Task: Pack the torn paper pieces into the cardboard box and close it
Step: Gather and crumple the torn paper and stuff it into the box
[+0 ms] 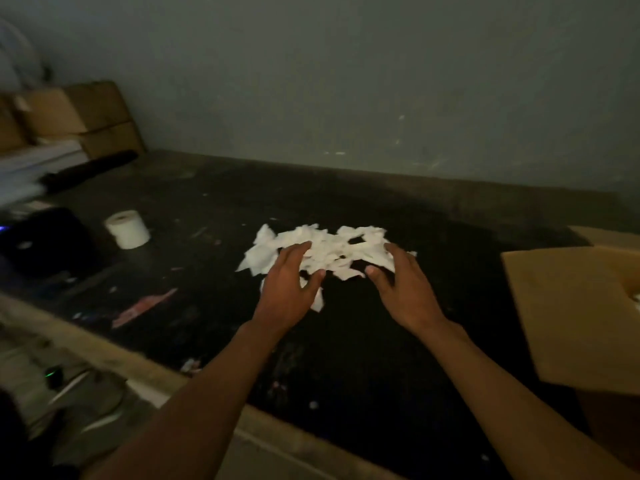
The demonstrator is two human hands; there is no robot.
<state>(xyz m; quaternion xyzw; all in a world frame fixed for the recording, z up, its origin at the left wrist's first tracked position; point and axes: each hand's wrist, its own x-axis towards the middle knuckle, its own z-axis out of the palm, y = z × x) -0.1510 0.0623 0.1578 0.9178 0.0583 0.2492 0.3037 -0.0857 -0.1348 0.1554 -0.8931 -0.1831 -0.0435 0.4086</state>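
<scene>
dim room, dark stained counter (207, 202) against a grey wall. the torn paper pieces (332, 242) lie heaped mid-counter. my left hand (284, 294) and right hand (407, 294) flank the heap's near edge, fingers (298, 251) loosely spread, pinching nothing. the open cardboard box (571, 306) sits at the right; a white roll (127, 229) stands well left.

A dim workshop or packing room: a dark, paint-flecked worktable (346, 358) stands against a bare grey-green wall (346, 81). Stacked cartons (79, 116) sit at ten o'clock, a white roll (127, 229) (tape or paper, hard to tell) at nine, and an open cardboard box (571, 306) at three.
</scene>
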